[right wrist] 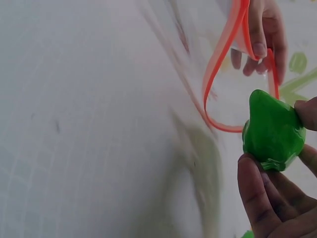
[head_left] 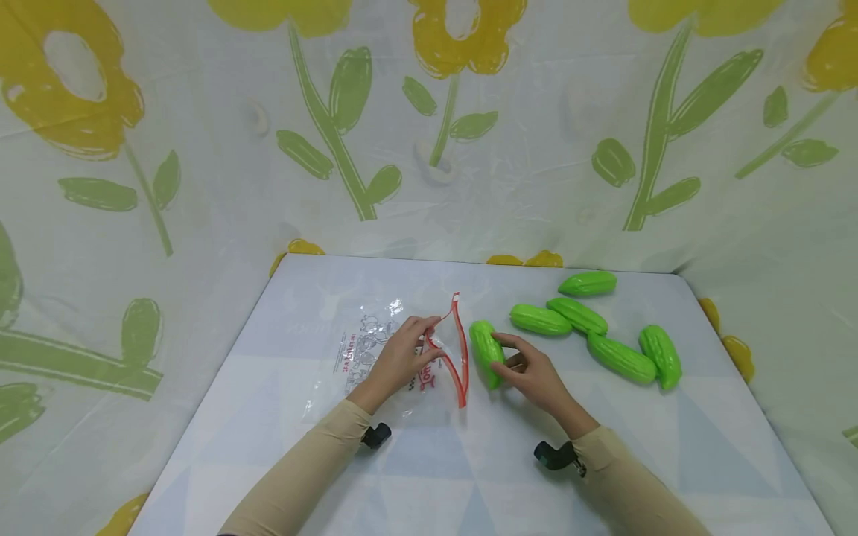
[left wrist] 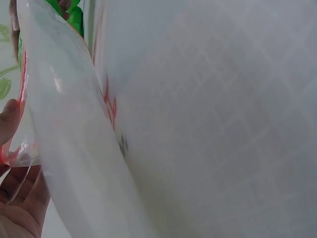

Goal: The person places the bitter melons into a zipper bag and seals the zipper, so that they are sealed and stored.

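Observation:
A clear zip bag [head_left: 375,357] with a red-orange zip edge [head_left: 462,357] and printed drawings lies on the left of the table, its mouth facing right and spread apart. My left hand [head_left: 405,353] grips one side of that mouth between thumb and fingers. Just right of the opening, my right hand [head_left: 532,372] holds a bright green ridged toy vegetable [head_left: 487,353], shaped like a bitter melon or cucumber. In the right wrist view the green vegetable [right wrist: 273,131] is pinched between thumb and fingertips, in front of the bag's red rim [right wrist: 210,94].
Several more green vegetables lie to the right and back, among them one at the far edge [head_left: 588,283] and one furthest right [head_left: 660,356]. The pale table [head_left: 415,484] meets a flower-printed curtain [head_left: 523,171] behind and at both sides.

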`<state>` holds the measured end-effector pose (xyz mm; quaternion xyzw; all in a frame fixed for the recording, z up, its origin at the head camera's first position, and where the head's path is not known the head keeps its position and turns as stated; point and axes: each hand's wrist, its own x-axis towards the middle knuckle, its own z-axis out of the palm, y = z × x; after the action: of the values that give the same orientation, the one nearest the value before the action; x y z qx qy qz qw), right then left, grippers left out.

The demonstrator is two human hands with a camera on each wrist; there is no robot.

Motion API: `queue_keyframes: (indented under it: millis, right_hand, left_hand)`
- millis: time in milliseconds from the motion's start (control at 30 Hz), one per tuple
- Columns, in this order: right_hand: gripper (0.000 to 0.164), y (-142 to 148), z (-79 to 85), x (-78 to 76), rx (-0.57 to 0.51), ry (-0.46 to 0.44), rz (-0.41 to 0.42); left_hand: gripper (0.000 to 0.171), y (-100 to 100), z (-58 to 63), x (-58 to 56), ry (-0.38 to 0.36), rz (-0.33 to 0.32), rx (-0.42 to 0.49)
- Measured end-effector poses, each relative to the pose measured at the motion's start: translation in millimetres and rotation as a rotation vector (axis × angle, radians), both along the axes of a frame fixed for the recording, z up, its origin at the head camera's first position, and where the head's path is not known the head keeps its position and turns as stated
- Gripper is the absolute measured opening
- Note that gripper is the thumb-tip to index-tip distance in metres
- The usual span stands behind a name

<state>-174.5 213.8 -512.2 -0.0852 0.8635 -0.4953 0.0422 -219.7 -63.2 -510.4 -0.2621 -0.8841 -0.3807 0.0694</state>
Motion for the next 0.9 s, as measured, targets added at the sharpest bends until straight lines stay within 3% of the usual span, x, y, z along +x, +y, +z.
queue_keyframes:
  millis: [700, 900]
  right_hand:
    - [0.058, -20.8, -1.9, -9.3, -0.052, 0.053, 0.074]
    - [0.059, -26.0, -6.1, -13.7, -0.011, 0.012, 0.051]
  left_hand:
    - [0.065, 0.1, 1.8, -1.1, 0.013, -0.018, 0.011]
    - [0.063, -0.1, 1.9, -1.7, 0.011, -0.032, -0.007]
